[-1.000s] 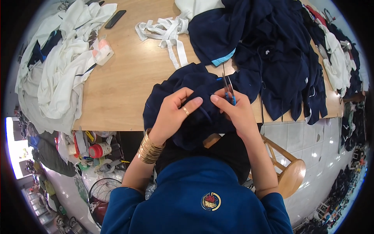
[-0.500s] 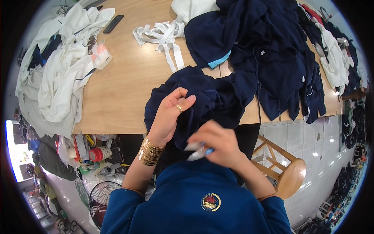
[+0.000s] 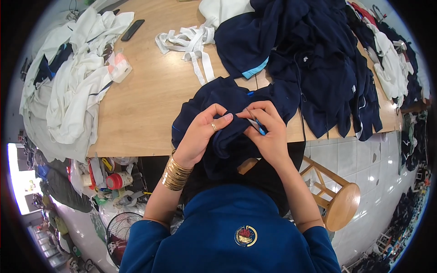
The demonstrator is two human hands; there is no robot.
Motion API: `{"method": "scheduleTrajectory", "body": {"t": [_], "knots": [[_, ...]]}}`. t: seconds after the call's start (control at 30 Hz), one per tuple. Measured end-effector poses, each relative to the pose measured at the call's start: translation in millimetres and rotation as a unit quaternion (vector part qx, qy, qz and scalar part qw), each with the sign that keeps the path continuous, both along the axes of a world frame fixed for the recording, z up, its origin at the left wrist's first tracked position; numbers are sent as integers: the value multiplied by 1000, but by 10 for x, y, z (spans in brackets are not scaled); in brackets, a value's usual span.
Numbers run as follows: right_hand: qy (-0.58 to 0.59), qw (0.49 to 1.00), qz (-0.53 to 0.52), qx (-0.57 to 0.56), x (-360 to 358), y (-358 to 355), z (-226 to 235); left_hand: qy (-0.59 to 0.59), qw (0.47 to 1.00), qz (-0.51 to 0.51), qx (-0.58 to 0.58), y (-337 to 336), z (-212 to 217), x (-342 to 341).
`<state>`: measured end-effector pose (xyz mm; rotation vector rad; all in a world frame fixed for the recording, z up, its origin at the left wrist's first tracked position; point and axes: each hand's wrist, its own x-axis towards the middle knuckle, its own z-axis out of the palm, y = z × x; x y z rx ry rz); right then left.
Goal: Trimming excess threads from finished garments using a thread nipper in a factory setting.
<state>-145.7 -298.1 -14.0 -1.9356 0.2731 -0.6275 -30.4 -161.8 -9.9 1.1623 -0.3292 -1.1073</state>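
Left hand (image 3: 203, 132) pinching a fold of the navy garment (image 3: 227, 113) between thumb and curled fingers, a ring showing on one finger, gold bangles (image 3: 175, 172) stacked at the wrist. Right hand (image 3: 266, 132) closing around small blue-handled thread snips (image 3: 257, 123), thumb and forefinger also pressing the same fold, fingertips nearly touching those of the left hand at centre frame. Navy garment lying half on the counter (image 3: 145, 100), half hanging over its near edge into the lap, bunched under both hands.

Spreading outward, behind the hands toward upper right: a large heap of navy garments (image 3: 318, 59), one showing a light blue trim, draping over the counter's right edge. Just above the hands, at upper centre: a tangle of white fabric strips (image 3: 186, 43) lying on bare wood. Farther left: a pile of white garments (image 3: 68, 91) covering the counter's left end, with a small clear plastic packet (image 3: 119, 67) sitting at its edge and a dark remote-like object (image 3: 132, 29) lying near the top.

At lower right, on the tiled floor: a round wooden stool (image 3: 343, 204) standing beside the person. At lower left, under the counter: cluttered bottles and containers (image 3: 114, 179) and a floor fan (image 3: 120, 234) partly showing.
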Motion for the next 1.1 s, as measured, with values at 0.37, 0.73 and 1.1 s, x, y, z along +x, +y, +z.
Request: {"method": "scheduleTrajectory", "body": {"t": [0.37,0.73,1.1], "knots": [[38,998,-37,38,-22,-11,79,-642,756,80,97,49,118,-227],[72,982,10,176,-145,-13,-51,-352,933,36,65,69,121,-157],[36,998,-36,36,-178,-73,280,-360,932,-14,38,27,148,-130]]}}
